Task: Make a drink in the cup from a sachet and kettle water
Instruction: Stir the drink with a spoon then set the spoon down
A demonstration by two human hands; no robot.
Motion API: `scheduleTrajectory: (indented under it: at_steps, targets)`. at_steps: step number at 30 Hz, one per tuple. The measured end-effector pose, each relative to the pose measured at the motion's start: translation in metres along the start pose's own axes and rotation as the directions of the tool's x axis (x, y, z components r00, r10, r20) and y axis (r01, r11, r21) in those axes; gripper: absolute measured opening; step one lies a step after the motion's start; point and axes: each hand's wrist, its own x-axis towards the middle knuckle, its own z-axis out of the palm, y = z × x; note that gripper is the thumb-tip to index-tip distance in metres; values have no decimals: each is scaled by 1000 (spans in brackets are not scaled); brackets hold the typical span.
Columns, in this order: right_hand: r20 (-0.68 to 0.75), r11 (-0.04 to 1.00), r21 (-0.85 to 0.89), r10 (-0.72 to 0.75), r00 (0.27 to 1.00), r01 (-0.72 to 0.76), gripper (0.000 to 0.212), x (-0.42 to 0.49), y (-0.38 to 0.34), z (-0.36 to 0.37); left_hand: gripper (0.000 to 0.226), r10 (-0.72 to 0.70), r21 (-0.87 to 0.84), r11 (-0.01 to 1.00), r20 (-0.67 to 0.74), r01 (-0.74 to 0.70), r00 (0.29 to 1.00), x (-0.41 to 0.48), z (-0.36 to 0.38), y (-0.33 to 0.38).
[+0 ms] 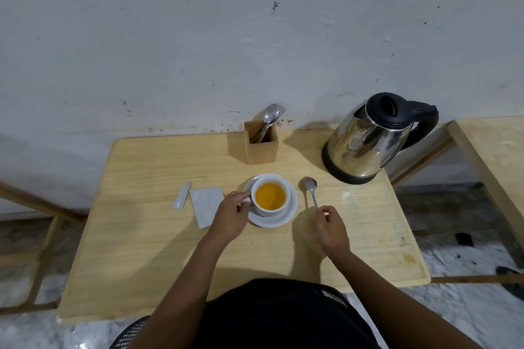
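While the left hand (231, 218) steadies the cup (270, 196) of orange drink on its saucer (292, 208) by the handle side, the right hand (332, 228) pinches the near end of the spoon (310, 188), whose long axis runs far-and-left, bowl just right of the cup.

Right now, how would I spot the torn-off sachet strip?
Start at the pale wooden table and find the white cup of orange drink. Left of it lies a flat white sachet; the narrow white strip beside that, slimmer and leftmost, is it.
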Motion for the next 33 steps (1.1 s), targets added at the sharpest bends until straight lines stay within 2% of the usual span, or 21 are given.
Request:
scheduleTrajectory:
  at_steps: [6,14,18,23,33]
  targets:
    - [43,977,-215,6,999,4,19,9,2,-5,31,4,9,1000,-12,-4,1000,0,1,0]
    - [-8,885,-466,10,1000,-13,28,14,-3,-8,31,-9,-4,1000,-21,9,1000,0,2,0]
    - [-17,892,-451,-50,999,37,23,16,-1,-9,31,-8,3,1000,-23,9,1000,1,3,1]
    - [112,915,-394,-51,992,91,21,18,0,-9,33,-5,1,1000,-33,5,999,0,6,0]
    - [144,897,-416,-95,985,147,24,18,-13,-15,31,-25,-3,1000,-45,25,999,2,4,-1]
